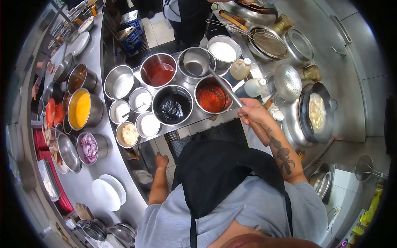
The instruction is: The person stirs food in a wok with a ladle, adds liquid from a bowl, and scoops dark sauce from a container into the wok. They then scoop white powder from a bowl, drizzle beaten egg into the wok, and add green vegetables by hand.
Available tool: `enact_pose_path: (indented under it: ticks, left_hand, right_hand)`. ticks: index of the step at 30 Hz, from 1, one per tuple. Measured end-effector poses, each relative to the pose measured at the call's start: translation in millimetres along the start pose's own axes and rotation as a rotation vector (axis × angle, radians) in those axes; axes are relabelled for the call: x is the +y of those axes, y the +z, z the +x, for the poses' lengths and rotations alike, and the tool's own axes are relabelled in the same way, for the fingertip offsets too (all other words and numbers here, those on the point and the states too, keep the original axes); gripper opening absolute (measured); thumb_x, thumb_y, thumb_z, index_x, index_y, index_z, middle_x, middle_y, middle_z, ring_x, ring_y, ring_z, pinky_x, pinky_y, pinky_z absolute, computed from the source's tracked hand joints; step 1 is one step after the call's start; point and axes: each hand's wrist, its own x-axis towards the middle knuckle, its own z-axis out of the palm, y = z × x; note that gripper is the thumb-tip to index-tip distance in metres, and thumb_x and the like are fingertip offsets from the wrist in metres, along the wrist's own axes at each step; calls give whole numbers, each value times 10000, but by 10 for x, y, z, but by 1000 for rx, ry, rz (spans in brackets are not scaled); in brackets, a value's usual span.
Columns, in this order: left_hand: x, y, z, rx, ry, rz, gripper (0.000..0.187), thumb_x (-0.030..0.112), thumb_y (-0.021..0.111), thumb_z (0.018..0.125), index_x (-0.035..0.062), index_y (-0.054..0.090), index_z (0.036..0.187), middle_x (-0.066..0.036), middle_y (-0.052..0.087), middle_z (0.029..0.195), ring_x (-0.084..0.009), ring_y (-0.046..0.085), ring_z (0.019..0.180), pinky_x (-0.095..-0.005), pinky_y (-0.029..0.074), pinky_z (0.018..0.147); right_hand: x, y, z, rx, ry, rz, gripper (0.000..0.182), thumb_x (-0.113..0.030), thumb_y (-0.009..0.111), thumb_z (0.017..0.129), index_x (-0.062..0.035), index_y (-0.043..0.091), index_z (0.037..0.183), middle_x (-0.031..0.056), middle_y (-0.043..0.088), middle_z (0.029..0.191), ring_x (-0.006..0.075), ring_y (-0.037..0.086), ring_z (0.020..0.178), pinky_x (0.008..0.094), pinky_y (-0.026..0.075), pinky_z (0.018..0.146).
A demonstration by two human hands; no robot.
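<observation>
My right hand (253, 112) is closed around the handle of a long metal ladle (226, 89). The ladle's bowl (196, 62) is over a steel pot (182, 66) at the back of the row. Just left of my right hand is a pot of red, oily liquid (211, 97). My left hand (161, 160) hangs low beside the table, its fingers loosely apart and holding nothing. A small container with a pale yellowish solid (127, 134) is the nearest item to it. A black-lined pot (172, 105) stands between the hands, farther forward.
At right, a wok (318, 113) holds pale food, with a perforated skimmer (287, 82) beside it. Two plastic bottles (254, 87) stand near my right wrist. The left counter bears a yellow-liquid pot (80, 108), cut onions (88, 147) and white plates (108, 192). Another person (186, 16) stands ahead.
</observation>
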Motion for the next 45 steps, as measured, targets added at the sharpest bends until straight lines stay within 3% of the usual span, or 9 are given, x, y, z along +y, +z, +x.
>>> enact_pose_path:
  ticks: [6,9,21,32,35,38,44,45]
  left_hand:
    - [-214,157,68,53,52,72,598,192,625,718,-104,441,1204,-319,542,1123,-445,506,1088,-438,413,953]
    - [-194,101,79,-44,1,31,561,165,542,736,-93,414,1218,-345,492,1172,-451,451,1146,-440,360,1007]
    - [-19,103,122,-25,50,17,485,145,509,760,-107,428,1167,-347,548,1069,-461,518,1050,-462,406,947]
    - [-2,98,91,-48,34,42,488,140,498,774,-123,410,1175,-359,531,1085,-469,518,1044,-462,416,935]
    - [7,93,66,-41,32,50,491,139,499,772,-129,410,1174,-365,533,1078,-475,520,1041,-458,417,936]
    - [-52,136,85,-23,76,47,487,135,504,767,-131,419,1165,-364,545,1064,-476,528,1031,-455,418,937]
    - [-60,150,61,-26,52,26,483,127,516,754,-135,431,1151,-360,553,1062,-469,537,1031,-457,420,936]
    - [-68,151,51,-28,41,20,484,126,517,753,-136,431,1150,-360,551,1066,-468,537,1033,-458,421,935]
  right_hand:
    - [-92,-14,-187,-20,-35,73,418,9,484,782,22,489,1200,11,500,643,73,461,386,198,352,360]
    - [-94,-16,-259,-7,-73,95,431,17,484,790,19,480,1221,9,500,643,72,461,385,197,359,360]
    - [-5,-17,-407,20,-123,160,418,14,512,805,13,477,1221,7,507,651,73,458,391,193,350,362]
    - [38,-14,-505,14,-66,295,433,-7,511,807,-1,441,1234,26,501,673,85,459,410,211,343,371]
    - [120,-75,-378,-20,-85,198,409,-13,479,807,0,452,1215,24,497,666,84,466,410,212,364,381]
    - [103,-30,-292,2,-114,111,216,-36,490,777,18,534,981,19,511,648,83,481,426,226,388,399]
    - [144,-32,-106,-3,-74,139,204,-28,494,764,21,535,958,30,514,652,97,481,421,237,386,399]
    - [150,-37,-86,-16,-61,171,240,-26,487,777,12,520,1012,28,508,657,91,473,416,229,378,388]
